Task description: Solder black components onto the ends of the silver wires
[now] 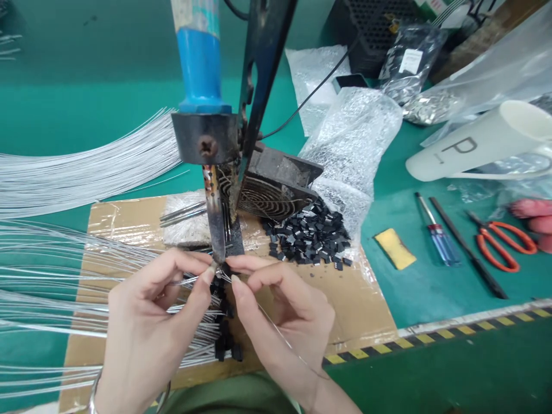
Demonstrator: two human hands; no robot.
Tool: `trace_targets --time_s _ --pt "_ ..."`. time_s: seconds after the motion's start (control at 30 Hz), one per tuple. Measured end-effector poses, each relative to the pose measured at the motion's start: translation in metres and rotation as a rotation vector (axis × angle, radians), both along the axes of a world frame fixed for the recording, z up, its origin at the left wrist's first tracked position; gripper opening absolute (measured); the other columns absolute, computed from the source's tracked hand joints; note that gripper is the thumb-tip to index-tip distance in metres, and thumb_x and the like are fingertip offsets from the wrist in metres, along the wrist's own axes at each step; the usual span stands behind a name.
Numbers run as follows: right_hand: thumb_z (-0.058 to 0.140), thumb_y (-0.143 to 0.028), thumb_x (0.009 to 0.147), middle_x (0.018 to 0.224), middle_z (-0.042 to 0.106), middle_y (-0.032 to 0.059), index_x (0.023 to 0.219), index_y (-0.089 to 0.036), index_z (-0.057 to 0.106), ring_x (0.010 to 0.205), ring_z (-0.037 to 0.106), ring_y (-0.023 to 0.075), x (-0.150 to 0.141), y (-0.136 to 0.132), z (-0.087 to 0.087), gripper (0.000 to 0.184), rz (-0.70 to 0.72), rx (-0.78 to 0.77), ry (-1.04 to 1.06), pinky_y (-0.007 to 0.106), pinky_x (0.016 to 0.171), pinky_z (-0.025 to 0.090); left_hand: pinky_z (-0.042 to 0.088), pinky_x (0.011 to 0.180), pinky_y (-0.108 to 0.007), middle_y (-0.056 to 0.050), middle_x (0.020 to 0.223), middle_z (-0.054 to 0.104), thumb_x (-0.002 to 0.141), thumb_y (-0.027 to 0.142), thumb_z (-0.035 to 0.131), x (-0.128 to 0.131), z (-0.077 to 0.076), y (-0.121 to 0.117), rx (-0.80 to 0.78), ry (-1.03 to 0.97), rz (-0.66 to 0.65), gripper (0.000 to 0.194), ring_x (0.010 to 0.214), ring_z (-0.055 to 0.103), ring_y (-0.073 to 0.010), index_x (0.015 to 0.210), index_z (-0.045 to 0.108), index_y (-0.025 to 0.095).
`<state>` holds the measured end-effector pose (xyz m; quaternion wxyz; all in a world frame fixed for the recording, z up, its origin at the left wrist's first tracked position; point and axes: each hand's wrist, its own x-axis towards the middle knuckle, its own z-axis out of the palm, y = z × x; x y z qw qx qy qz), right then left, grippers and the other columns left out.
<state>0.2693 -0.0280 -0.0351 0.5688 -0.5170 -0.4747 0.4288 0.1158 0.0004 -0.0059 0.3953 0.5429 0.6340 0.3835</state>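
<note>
My left hand (150,316) is closed, thumb and forefinger pinching a thin grey wire (183,282) close to its end. My right hand (287,316) is also closed, its fingertips on a thin solder wire (276,326) that trails back over the wrist. Both sets of fingertips meet just under the tip of a blue-handled soldering iron (200,69), clamped pointing down on a black stand (265,63). The small joint between the fingers is partly hidden. Below it lie wires ending in black connectors (222,342), partly covered by my left hand.
Loose black connectors (310,233) are heaped beside a fan (276,184) on cardboard (353,310). A bundle of grey wires (86,172) lies left. Rightward are a yellow sponge (394,248), screwdriver (440,236), black rod (468,247), orange-handled cutters (500,244) and white cup (478,144).
</note>
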Motion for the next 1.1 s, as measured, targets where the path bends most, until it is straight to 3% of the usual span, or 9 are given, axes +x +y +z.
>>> trace_targets --time_s 0.67,0.93,1.1 --pt "0.076 -0.004 0.093 0.112 0.087 0.0066 0.089 -0.023 0.071 0.101 0.085 0.0219 -0.0010 0.0010 0.0010 0.020 -0.013 0.026 0.010 0.029 0.087 0.069 0.055 0.059 -0.011 0.004 0.084 0.079 0.088 0.022 0.078 -0.0015 -0.0024 -0.0024 0.018 0.035 -0.018 0.009 0.066 0.070 -0.0086 0.080 0.077 0.027" --pt "0.078 -0.003 0.094 0.112 0.086 0.0002 0.091 -0.023 0.073 0.099 0.084 0.0147 -0.0024 0.0008 -0.0017 0.021 -0.019 0.033 0.038 0.020 0.087 0.065 0.055 0.064 -0.005 0.007 0.083 0.079 0.088 0.020 0.077 -0.0024 -0.0023 -0.0029 0.053 0.031 -0.029 0.012 0.070 0.073 -0.0055 0.080 0.076 0.028" --pt "0.078 -0.002 0.093 0.113 0.086 -0.0017 0.092 -0.024 0.073 0.101 0.084 0.0131 -0.0023 -0.0004 -0.0026 0.022 -0.019 0.037 0.016 0.020 0.095 0.064 0.057 0.064 -0.007 0.007 0.084 0.079 0.088 0.019 0.077 -0.0006 -0.0052 -0.0017 0.071 0.028 -0.037 0.012 0.069 0.073 -0.0067 0.081 0.077 0.029"
